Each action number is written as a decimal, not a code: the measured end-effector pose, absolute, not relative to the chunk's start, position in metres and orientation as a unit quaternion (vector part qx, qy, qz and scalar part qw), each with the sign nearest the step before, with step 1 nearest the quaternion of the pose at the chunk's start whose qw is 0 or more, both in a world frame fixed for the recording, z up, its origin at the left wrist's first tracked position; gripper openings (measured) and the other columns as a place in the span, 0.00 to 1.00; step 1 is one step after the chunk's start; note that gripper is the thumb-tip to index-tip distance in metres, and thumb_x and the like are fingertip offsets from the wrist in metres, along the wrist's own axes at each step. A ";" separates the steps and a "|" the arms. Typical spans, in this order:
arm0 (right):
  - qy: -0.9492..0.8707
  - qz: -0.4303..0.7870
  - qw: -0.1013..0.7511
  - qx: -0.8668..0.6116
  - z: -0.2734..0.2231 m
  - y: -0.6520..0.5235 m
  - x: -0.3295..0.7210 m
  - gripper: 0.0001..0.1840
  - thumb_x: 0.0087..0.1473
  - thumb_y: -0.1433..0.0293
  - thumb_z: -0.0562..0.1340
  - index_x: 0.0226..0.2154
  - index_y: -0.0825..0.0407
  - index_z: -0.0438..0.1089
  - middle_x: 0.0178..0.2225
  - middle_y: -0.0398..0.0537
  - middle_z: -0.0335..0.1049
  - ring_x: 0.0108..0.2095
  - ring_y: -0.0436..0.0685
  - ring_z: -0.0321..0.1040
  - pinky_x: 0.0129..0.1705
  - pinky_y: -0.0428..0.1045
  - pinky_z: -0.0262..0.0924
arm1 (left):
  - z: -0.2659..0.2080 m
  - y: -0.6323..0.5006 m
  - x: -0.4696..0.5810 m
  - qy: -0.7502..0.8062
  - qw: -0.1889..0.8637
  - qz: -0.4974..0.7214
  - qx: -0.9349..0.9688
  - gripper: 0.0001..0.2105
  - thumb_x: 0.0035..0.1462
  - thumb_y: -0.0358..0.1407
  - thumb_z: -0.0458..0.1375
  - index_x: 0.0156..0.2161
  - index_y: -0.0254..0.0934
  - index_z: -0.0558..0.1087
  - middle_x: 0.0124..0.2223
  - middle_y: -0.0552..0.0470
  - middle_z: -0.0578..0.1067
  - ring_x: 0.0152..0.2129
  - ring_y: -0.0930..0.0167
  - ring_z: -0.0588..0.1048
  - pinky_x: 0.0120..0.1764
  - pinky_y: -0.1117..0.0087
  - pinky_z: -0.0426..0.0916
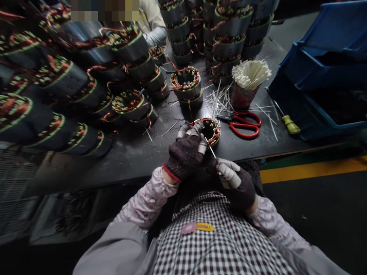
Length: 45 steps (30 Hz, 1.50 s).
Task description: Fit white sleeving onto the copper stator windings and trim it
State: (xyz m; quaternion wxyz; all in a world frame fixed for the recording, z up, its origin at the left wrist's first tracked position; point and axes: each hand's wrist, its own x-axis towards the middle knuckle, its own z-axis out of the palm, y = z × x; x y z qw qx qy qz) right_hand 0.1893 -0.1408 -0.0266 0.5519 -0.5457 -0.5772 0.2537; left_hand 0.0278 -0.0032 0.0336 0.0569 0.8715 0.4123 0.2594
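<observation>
A motor stator (216,143) with copper windings lies near the front edge of the dark table. My left hand (189,143), in a dark knit glove with taped fingertips, curls over its left rim and grips it. A thin white strip (211,149) runs from the winding down to my right hand (233,177). Gloved and taped in the same way, the right hand pinches the strip's near end just off the table edge. The fingers partly hide that end. Red-handled scissors (245,125) lie just right of the stator.
Behind are another stator (187,87), loose white strips (219,100) and a red cup (243,96) full of them. Stacked stators (134,65) line the left and back. A yellow-handled screwdriver (290,124) lies beside blue bins (321,122). Another person's sleeve (156,36) shows behind.
</observation>
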 end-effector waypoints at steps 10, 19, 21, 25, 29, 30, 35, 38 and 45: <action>-0.444 0.346 0.611 -0.557 0.005 -0.100 0.189 0.08 0.59 0.61 0.74 0.40 0.45 0.81 0.37 0.46 0.85 0.37 0.59 0.82 0.43 0.55 0.81 | 0.011 -0.006 0.025 0.375 0.266 0.418 0.784 0.08 0.67 0.38 0.63 0.46 0.40 0.83 0.44 0.48 0.87 0.46 0.63 0.85 0.56 0.56 0.80; -0.533 0.286 0.508 -0.613 0.021 -0.086 0.192 0.09 0.63 0.60 0.68 0.40 0.47 0.81 0.39 0.48 0.85 0.40 0.61 0.82 0.49 0.58 0.78 | 0.011 -0.004 0.023 0.352 0.215 0.390 0.823 0.06 0.65 0.35 0.63 0.40 0.41 0.84 0.40 0.51 0.87 0.47 0.62 0.84 0.63 0.51 0.74; -0.550 0.275 0.493 -0.615 0.016 -0.083 0.193 0.10 0.64 0.60 0.68 0.41 0.47 0.81 0.39 0.49 0.86 0.40 0.62 0.82 0.49 0.59 0.78 | 0.014 -0.005 0.022 0.343 0.222 0.388 0.827 0.07 0.65 0.35 0.63 0.41 0.42 0.84 0.41 0.51 0.87 0.48 0.62 0.83 0.62 0.52 0.75; -0.623 0.138 0.509 -0.578 0.019 -0.080 0.196 0.09 0.66 0.65 0.65 0.45 0.45 0.82 0.46 0.53 0.84 0.48 0.64 0.81 0.54 0.62 0.77 | 0.017 -0.005 0.020 0.305 0.219 0.409 0.832 0.08 0.64 0.34 0.63 0.44 0.42 0.85 0.43 0.50 0.87 0.48 0.61 0.83 0.61 0.51 0.74; -0.679 0.095 0.520 -0.510 0.038 -0.082 0.196 0.09 0.66 0.70 0.65 0.43 0.44 0.82 0.44 0.51 0.83 0.48 0.63 0.80 0.51 0.61 0.79 | 0.014 -0.004 0.023 0.301 0.213 0.426 0.826 0.08 0.65 0.35 0.62 0.44 0.41 0.85 0.42 0.49 0.87 0.46 0.61 0.83 0.60 0.52 0.75; -0.673 0.107 0.534 -0.500 0.042 -0.083 0.195 0.09 0.66 0.71 0.66 0.43 0.42 0.81 0.46 0.50 0.83 0.49 0.63 0.80 0.53 0.62 0.79 | 0.013 -0.004 0.024 0.302 0.207 0.422 0.829 0.08 0.65 0.36 0.62 0.44 0.41 0.85 0.43 0.49 0.87 0.47 0.61 0.83 0.60 0.52 0.75; -0.583 0.283 0.582 -0.491 0.031 -0.092 0.197 0.03 0.67 0.64 0.66 0.42 0.42 0.77 0.47 0.47 0.82 0.48 0.62 0.81 0.55 0.63 0.79 | 0.000 -0.005 0.020 0.343 0.138 0.388 0.844 0.14 0.67 0.38 0.62 0.55 0.40 0.82 0.55 0.43 0.85 0.60 0.56 0.79 0.67 0.48 0.72; -0.544 0.355 0.551 -0.524 0.019 -0.098 0.197 0.04 0.65 0.62 0.68 0.41 0.43 0.77 0.35 0.44 0.80 0.33 0.58 0.78 0.37 0.56 0.79 | -0.005 -0.003 0.014 0.311 0.122 0.374 0.865 0.12 0.67 0.38 0.63 0.52 0.40 0.82 0.51 0.43 0.86 0.57 0.56 0.81 0.65 0.48 0.73; -0.441 0.288 0.701 -0.481 0.039 -0.033 0.160 0.09 0.66 0.59 0.67 0.42 0.45 0.73 0.37 0.44 0.78 0.36 0.56 0.77 0.44 0.56 0.78 | 0.003 -0.011 0.021 0.280 0.124 0.407 0.861 0.12 0.70 0.43 0.59 0.47 0.39 0.82 0.47 0.44 0.86 0.51 0.58 0.83 0.61 0.49 0.75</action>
